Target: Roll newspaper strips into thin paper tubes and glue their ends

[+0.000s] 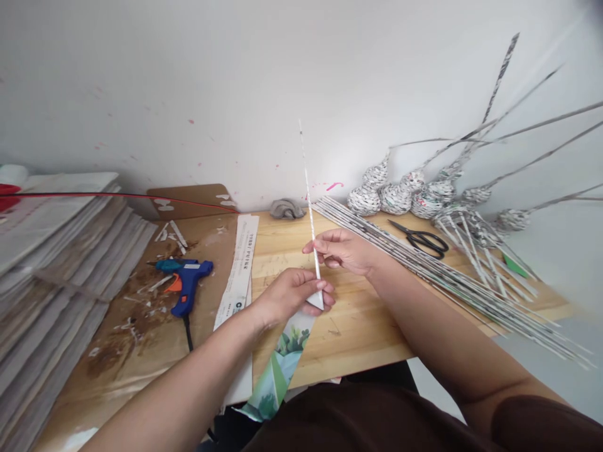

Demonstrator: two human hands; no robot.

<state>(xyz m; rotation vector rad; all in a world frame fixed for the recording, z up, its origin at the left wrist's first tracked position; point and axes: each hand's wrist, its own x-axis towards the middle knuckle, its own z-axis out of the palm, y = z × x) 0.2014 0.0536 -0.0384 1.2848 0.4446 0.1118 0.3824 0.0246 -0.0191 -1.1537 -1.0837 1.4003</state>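
Observation:
Between my two hands stands a thin paper tube [308, 194], nearly upright and tapering to a fine tip. Its lower end runs into a flat paper strip [287, 355] with a green and blue print, which hangs over the table's front edge. My left hand [301, 292] pinches the strip where it folds into the tube, thumb on top. Just above, my right hand [342, 251] has thumb and fingers closed round the tube's lower part. Rolled paper sticks [405, 251] lie in a bundle right of my hands.
At left lie a blue glue gun [191, 282] on stained brown paper and a tall newspaper stack [56, 282]. Printed paper strips [240, 270] are beside my left arm. Black scissors [421, 242] and several woven paper gourds [396, 198] stand at right. A grey cloth [286, 209] is by the wall.

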